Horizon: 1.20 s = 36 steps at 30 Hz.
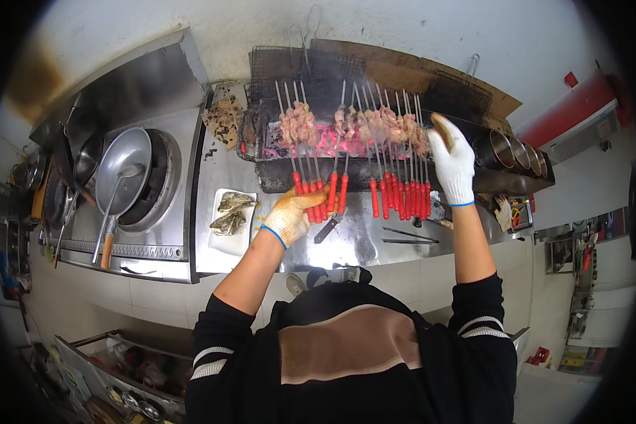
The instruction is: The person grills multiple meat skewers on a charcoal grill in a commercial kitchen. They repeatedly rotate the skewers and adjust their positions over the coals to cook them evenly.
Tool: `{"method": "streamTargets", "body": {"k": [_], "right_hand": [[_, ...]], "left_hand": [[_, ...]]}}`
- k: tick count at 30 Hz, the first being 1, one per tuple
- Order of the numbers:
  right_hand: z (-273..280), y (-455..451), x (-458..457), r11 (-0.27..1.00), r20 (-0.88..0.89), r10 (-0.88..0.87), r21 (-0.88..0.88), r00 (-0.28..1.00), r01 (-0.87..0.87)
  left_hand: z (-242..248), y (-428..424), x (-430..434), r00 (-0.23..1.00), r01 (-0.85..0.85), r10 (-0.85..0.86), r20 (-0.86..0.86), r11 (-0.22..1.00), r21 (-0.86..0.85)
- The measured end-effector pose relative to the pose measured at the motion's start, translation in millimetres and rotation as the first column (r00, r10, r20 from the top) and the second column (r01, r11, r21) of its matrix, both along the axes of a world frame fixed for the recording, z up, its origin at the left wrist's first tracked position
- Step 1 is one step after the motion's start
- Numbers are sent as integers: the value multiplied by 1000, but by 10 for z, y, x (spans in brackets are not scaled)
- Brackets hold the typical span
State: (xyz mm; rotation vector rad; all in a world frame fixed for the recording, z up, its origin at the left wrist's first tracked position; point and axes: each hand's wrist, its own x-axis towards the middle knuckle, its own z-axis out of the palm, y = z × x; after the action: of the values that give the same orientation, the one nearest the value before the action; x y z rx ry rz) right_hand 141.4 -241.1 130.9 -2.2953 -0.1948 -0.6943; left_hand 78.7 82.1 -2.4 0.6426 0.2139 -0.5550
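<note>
My left hand (pixel 291 212), in a stained white work glove with a blue cuff, is closed around several red skewer handles (pixel 318 204) at the grill's front edge. The meat pieces (pixel 298 124) on these skewers lie over glowing coals (pixel 326 140). A second row of red-handled skewers (pixel 403 196) rests across the charcoal grill (pixel 291 177), its meat (pixel 387 124) pinkish brown and giving off smoke. Right beside that row's last skewer is my gloved right hand (pixel 452 156), raised, thumb side to the left, with nothing seen in it. Its palm side is stained brown and partly hidden.
Oysters (pixel 229 222) lie on a white plate (pixel 228 244) at the left. On the steel counter are a dark-handled knife (pixel 327 230) and black tongs (pixel 411 238). A wok (pixel 124 159) with a ladle sits on the burner. Metal cups (pixel 503 148) line the right; wire grill baskets (pixel 458 95) lean behind.
</note>
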Motion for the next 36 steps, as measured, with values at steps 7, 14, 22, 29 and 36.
{"method": "streamTargets", "body": {"k": [7,14,22,29,36], "right_hand": [[-831,-769,-393,404,-495,560,863,664,303],[-1017,-493,-396,331,-430,744,902,512,276],[-990,-337,-396,318,-405,779,913,479,255],[-1065,-84,-371,259,-346,831,934,435,247],[-1161,86,-306,282,-350,809,936,471,211]], "left_hand": [[74,-241,-5,992,129,-129,9,991,26],[150,-500,-42,995,92,-92,-33,996,3],[146,-452,-171,996,90,-90,10,996,-27],[190,-255,-312,999,27,-26,-23,1000,17],[197,29,-276,999,-5,8,-44,997,74]]}}
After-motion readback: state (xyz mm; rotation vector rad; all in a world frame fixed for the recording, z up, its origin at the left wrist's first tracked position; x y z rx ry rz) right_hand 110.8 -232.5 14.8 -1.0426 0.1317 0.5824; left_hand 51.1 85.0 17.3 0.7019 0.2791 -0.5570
